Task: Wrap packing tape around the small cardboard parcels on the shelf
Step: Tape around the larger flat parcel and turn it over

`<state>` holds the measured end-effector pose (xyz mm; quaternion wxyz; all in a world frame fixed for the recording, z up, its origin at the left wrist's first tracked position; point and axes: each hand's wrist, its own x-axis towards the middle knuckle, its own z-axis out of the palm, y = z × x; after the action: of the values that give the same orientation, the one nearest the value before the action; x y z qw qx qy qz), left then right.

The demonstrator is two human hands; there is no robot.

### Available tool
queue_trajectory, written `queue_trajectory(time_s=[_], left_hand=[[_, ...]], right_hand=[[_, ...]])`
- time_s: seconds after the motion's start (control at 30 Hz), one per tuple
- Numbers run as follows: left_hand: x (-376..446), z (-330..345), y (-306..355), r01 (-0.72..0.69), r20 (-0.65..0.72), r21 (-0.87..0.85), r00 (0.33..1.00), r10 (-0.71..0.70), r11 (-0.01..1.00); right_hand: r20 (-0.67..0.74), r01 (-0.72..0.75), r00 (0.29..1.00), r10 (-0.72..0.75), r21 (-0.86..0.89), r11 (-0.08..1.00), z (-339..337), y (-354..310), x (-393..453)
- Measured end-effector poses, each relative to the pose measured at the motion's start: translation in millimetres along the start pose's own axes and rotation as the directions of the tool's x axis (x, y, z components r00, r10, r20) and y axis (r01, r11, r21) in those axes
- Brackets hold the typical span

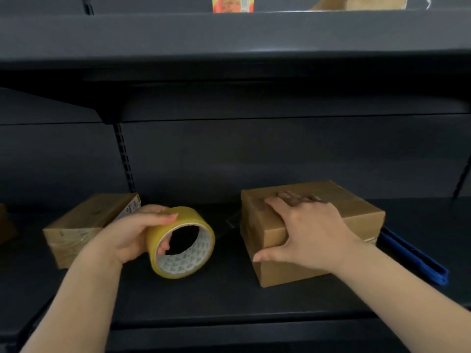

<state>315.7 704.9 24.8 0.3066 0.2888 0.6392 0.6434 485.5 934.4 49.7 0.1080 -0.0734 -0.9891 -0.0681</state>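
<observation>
Cardboard parcel (351,212), right of shelf (229,296): judged light, stiff-walled, best steadied at top near edge, where the right hand (309,233) is spread flat, thumb down the front; tape roll (182,242) is gripped by the left hand (132,234), fingers through core.

Two small brown cardboard parcels are sitting on the dark shelf, one at the left (84,225) and one at the right (316,233). One yellow ring-shaped roll of packing tape (182,242) is showing between them. One blue plastic strip (415,256) is lying at the far right. Two hands are showing, left (127,235) and right (311,230).
</observation>
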Motion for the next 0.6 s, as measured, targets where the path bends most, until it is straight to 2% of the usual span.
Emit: queue_trajectory(time_s=[0.07, 0.1, 0.17, 0.2, 0.3, 0.33, 0.43, 0.53, 0.6], left_hand=[[-4, -16, -2, -0.034, 0.105, -0.093, 0.994, 0.044, 0.995], [-5, -27, -3, -0.032, 0.209, -0.162, 0.976, 0.066, 0.986], [-13, -41, -4, 0.040, 0.419, -0.363, 0.899, 0.125, 0.931], [-15, -46, -8, 0.034, 0.443, -0.402, 0.882, 0.162, 0.915], [-14, -53, -14, 0.023, 0.541, -0.340, 0.823, 0.175, 0.940], [-14, -52, -14, 0.014, 0.549, -0.290, 0.822, 0.154, 0.957], [-13, -50, -17, -0.001, 0.476, -0.152, 0.877, 0.074, 0.988], [-19, -41, -18, -0.071, 0.330, -0.051, 0.940, 0.084, 0.996], [-23, -34, -17, -0.071, 0.283, -0.034, 0.956, 0.078, 0.997]], right_hand=[[0.007, 0.001, 1.000, -0.001, -0.022, 1.000, -4, -10, -6], [0.010, 0.013, 1.000, -0.013, -0.024, 1.000, -7, -16, -12], [-0.023, 0.037, 0.999, -0.038, -0.019, 0.999, -11, -30, -27], [-0.087, 0.058, 0.994, -0.061, -0.036, 0.998, -11, -35, -35], [-0.296, 0.081, 0.950, -0.095, -0.058, 0.995, 3, -40, -51], [-0.301, 0.089, 0.947, -0.111, -0.084, 0.992, 9, -40, -53], [-0.299, 0.169, 0.929, -0.218, -0.182, 0.969, 25, -42, -54], [-0.320, 0.188, 0.911, -0.261, -0.242, 0.952, 32, -46, -57], [-0.329, 0.194, 0.900, -0.286, -0.283, 0.939, 38, -47, -58]])
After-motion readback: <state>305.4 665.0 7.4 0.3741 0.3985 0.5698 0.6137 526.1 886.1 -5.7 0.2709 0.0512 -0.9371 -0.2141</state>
